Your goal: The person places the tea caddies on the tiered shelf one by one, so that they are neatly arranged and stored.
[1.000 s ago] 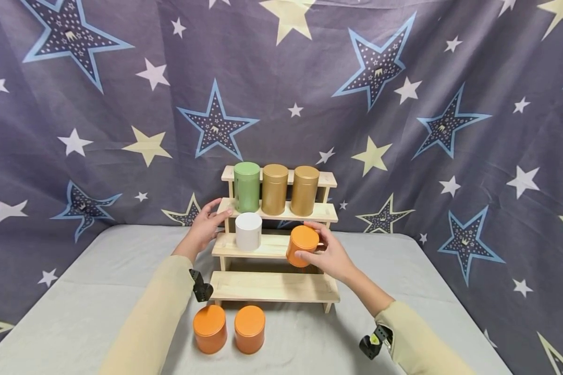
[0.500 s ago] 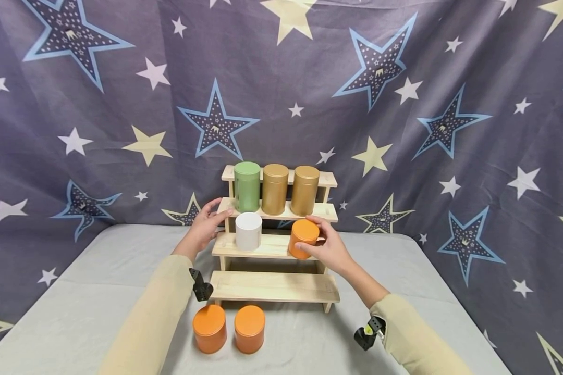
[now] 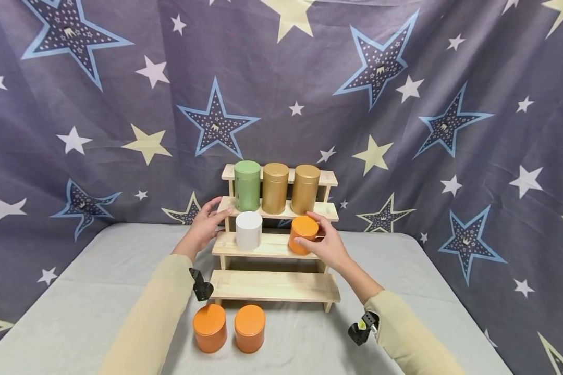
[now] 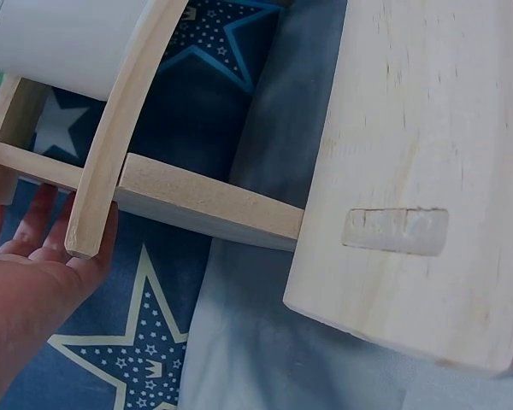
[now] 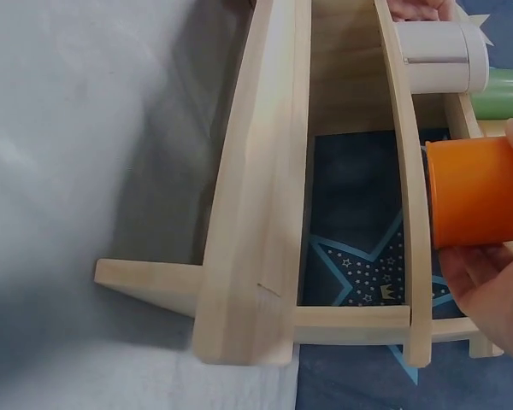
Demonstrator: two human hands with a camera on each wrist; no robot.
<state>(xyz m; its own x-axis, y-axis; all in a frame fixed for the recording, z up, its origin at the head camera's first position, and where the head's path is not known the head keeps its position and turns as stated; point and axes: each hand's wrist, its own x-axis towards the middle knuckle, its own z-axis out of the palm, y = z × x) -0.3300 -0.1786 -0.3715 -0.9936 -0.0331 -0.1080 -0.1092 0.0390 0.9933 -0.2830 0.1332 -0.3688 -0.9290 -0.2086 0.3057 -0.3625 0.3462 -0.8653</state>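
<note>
A four-step wooden display stand (image 3: pixel 274 287) is set on the table. My right hand (image 3: pixel 330 246) holds a small orange tin (image 3: pixel 302 237) upright at the right end of the second step from the bottom, thumb in front and fingers round its far side. In the right wrist view, the orange tin (image 5: pixel 477 192) has its base against or just over that step. A white tin (image 3: pixel 248 232) occupies the same step's left part. My left hand (image 3: pixel 205 229) grips the stand's left side at the third step, its thumb on top; some of its fingers are hidden.
On the third step are a green tin (image 3: pixel 247 187) and two gold tins (image 3: pixel 275 190), side by side. Two more orange tins (image 3: pixel 209 328) stand on the grey cloth before the bottom step. A star-patterned curtain (image 3: pixel 281 104) hangs behind.
My right hand has brought the orange tin up and back, from in front of the second step onto or just above its right end. The left hand has kept its place.
</note>
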